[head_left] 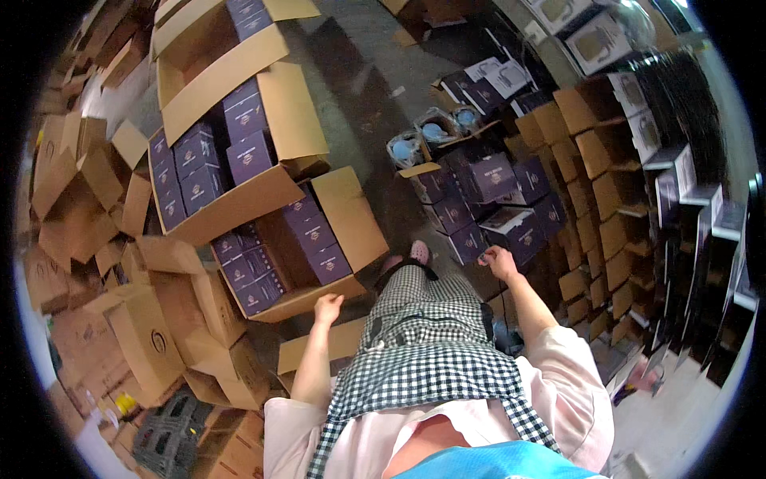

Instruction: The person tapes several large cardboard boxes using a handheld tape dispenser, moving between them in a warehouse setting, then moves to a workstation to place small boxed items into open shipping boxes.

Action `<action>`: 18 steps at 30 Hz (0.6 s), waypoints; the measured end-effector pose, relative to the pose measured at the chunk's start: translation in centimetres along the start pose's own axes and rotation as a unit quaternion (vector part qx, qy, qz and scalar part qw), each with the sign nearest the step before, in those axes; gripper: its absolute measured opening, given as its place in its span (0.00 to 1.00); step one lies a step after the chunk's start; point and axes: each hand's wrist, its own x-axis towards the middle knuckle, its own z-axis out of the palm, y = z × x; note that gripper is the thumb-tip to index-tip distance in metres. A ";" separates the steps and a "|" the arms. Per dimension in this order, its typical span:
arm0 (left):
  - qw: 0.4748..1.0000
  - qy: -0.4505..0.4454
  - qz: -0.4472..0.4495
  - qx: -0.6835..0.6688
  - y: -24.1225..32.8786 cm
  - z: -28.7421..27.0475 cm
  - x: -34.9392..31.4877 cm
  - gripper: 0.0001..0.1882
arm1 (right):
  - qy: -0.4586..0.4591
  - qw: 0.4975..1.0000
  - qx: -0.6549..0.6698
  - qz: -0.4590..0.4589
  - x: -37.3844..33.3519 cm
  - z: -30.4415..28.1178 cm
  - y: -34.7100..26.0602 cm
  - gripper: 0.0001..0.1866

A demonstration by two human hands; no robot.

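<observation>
My left hand (329, 309) is closed, its fingers curled, beside the near edge of an open cardboard carton (297, 302). Nothing shows in that hand. The carton holds purple boxes (330, 262) along its right and left sides, with a gap between them. On the right, my right hand (500, 262) is closed at the near side of a stack of purple boxes (488, 177). Its fingertips meet at the corner of a near box (466, 243); whether they grip that box or something small is too fine to tell.
Beyond the near carton stands another open carton (231, 209) partly filled with purple boxes. Empty cartons (152, 331) crowd the left. Wrapped blue round items (433, 132) sit behind the stack. Rows of open boxes (594, 199) line the right; a dark plastic crate (167, 435) lies lower left.
</observation>
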 end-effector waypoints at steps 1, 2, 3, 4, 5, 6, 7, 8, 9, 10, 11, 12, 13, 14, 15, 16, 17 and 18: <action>0.995 0.010 -0.084 -0.058 -2.3 -0.9 -1.0 0.17 | -0.004 1.000 -0.006 -0.023 1.6 -1.2 -2.9 0.16; 0.982 0.008 -0.159 -0.104 -3.0 -0.9 -2.4 0.17 | -0.013 0.999 0.049 -0.001 2.4 -2.2 -5.8 0.15; 0.981 -0.005 -0.164 -0.105 -2.9 -0.6 -2.0 0.17 | 0.018 0.998 0.013 -0.062 4.4 -3.5 -6.2 0.15; 0.979 -0.011 -0.173 -0.105 -2.6 -0.8 -1.7 0.18 | 0.042 0.991 -0.018 -0.128 6.2 -4.0 -7.7 0.15; 0.977 -0.020 -0.179 -0.111 -2.3 -0.7 -1.2 0.20 | 0.050 0.989 -0.023 -0.139 7.4 -4.2 -8.9 0.14; 0.978 -0.027 -0.182 -0.101 -1.4 -1.3 -0.4 0.22 | 0.017 0.990 -0.008 -0.139 8.1 -4.0 -12.0 0.14; 0.978 -0.031 -0.185 -0.092 -0.6 -2.2 0.6 0.23 | -0.017 0.990 0.004 -0.140 8.2 -3.6 -15.6 0.14; 0.977 -0.018 -0.172 -0.124 -0.5 -3.4 1.9 0.27 | -0.049 0.989 0.016 -0.141 8.5 -3.1 -18.6 0.14; 0.976 0.050 -0.190 -0.089 -1.3 -5.5 3.6 0.28 | -0.070 0.971 0.024 -0.227 9.4 -1.3 -21.1 0.15; 0.972 0.106 -0.185 -0.097 -2.6 -8.6 4.6 0.29 | -0.122 0.963 0.021 -0.240 9.5 0.8 -25.1 0.14; 0.989 0.075 -0.102 -0.072 9.4 -7.4 9.3 0.29 | -0.106 0.973 -0.035 -0.204 12.0 -1.8 -21.9 0.14; 0.980 0.161 -0.049 -0.107 6.4 -11.1 10.7 0.30 | -0.157 0.955 -0.039 -0.248 12.3 0.1 -26.2 0.14; 0.973 0.195 -0.048 -0.114 6.7 -14.1 12.9 0.28 | -0.170 0.947 -0.054 -0.269 13.3 1.3 -28.6 0.14; 0.966 0.228 -0.039 -0.117 8.0 -17.8 15.7 0.27 | -0.175 0.939 -0.066 -0.287 14.8 2.2 -31.0 0.14; 0.968 0.232 -0.022 -0.088 10.9 -21.5 19.3 0.26 | -0.169 0.935 -0.048 -0.307 17.1 2.5 -31.7 0.15; 0.972 0.226 0.000 -0.056 14.1 -24.1 22.6 0.25 | -0.164 0.945 -0.055 -0.276 19.1 2.9 -32.5 0.15; 0.960 0.264 0.021 -0.095 15.1 -25.7 25.3 0.26 | -0.194 0.959 -0.027 -0.203 20.4 3.2 -34.6 0.14; 0.940 0.305 0.059 -0.139 15.6 -28.5 28.5 0.26 | -0.144 0.942 -0.056 -0.297 21.7 4.7 -36.5 0.15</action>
